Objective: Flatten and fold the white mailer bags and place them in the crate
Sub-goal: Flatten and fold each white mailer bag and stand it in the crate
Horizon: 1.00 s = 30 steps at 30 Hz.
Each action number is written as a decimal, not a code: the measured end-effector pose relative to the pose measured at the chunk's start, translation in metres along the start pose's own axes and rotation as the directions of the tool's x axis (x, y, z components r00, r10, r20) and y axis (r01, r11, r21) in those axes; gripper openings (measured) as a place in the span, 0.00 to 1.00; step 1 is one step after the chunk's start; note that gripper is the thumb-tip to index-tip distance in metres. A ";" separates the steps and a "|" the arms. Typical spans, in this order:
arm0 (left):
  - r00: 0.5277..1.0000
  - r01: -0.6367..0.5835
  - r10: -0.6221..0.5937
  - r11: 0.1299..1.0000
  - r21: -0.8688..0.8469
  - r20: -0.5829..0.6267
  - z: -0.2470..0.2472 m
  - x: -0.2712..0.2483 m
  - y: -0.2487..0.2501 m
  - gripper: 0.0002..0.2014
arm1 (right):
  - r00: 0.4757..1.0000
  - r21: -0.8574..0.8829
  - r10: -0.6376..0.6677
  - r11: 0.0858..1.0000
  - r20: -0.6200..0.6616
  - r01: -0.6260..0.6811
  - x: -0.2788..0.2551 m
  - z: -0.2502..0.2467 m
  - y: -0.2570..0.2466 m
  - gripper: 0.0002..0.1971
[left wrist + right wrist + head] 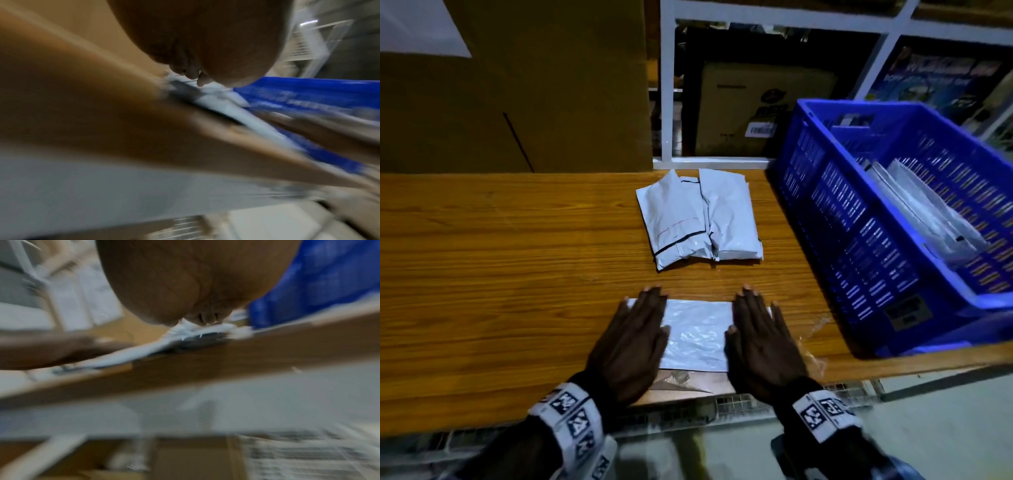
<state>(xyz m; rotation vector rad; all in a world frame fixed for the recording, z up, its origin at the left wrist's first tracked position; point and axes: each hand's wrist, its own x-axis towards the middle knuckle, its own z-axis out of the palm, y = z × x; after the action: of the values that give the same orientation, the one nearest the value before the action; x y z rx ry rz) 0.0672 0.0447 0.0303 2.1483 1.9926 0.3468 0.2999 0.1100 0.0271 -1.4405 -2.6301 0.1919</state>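
A white mailer bag [698, 334] lies flat near the front edge of the wooden table [500, 274]. My left hand [635, 337] presses its left part with straight fingers, and my right hand [760, 337] presses its right part the same way. Beyond them rests a pile of folded white mailer bags [698, 219]. The blue crate [893, 219] stands at the right with white bags [928, 209] inside. Both wrist views are blurred; the left wrist view shows my palm [205, 40] over the bag [222, 104], and the right wrist view shows my palm [185, 280] on the bag [193, 331].
A large cardboard box [517, 85] stands at the back left of the table. A white shelf frame [667, 85] with boxes rises behind the table. Clear plastic film [815, 329] lies just right of my right hand. The table's front edge runs under my wrists.
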 end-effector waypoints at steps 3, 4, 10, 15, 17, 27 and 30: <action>0.996 -0.082 0.081 0.996 0.028 0.035 0.011 0.010 0.025 0.30 | 0.997 0.055 -0.057 0.997 0.042 0.055 0.009 0.017 -0.036 0.31; 0.996 -0.081 0.079 0.996 0.041 0.047 0.016 0.010 0.027 0.28 | 0.998 0.060 -0.054 0.997 0.043 0.051 0.008 0.022 -0.040 0.30; 0.996 -0.054 0.047 0.994 0.094 0.071 0.023 0.006 0.025 0.28 | 0.998 0.052 -0.068 0.996 0.012 0.067 0.004 0.028 -0.034 0.29; 0.996 -0.015 0.007 0.995 0.095 0.085 0.015 -0.004 0.005 0.30 | 0.999 0.033 -0.022 0.999 0.028 0.021 -0.008 0.023 -0.009 0.33; 0.996 0.035 -0.040 0.997 0.062 0.074 0.011 -0.013 -0.011 0.34 | 0.999 0.022 0.028 0.999 0.028 -0.029 -0.017 0.021 0.013 0.35; 0.988 -0.155 0.154 0.983 0.095 0.022 -0.005 -0.031 -0.036 0.37 | 0.974 0.090 -0.218 0.973 0.067 0.212 -0.033 0.004 0.008 0.40; 0.970 -0.242 0.242 0.965 0.105 0.014 -0.006 -0.028 -0.036 0.34 | 0.970 0.052 -0.241 0.969 -0.030 0.242 -0.031 0.011 0.001 0.35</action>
<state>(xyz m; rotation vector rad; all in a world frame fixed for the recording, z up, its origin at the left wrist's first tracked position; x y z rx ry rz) 0.0297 0.0197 0.0241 2.4648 1.7863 0.2799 0.3156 0.0841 0.0143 -1.0860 -2.7275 0.2169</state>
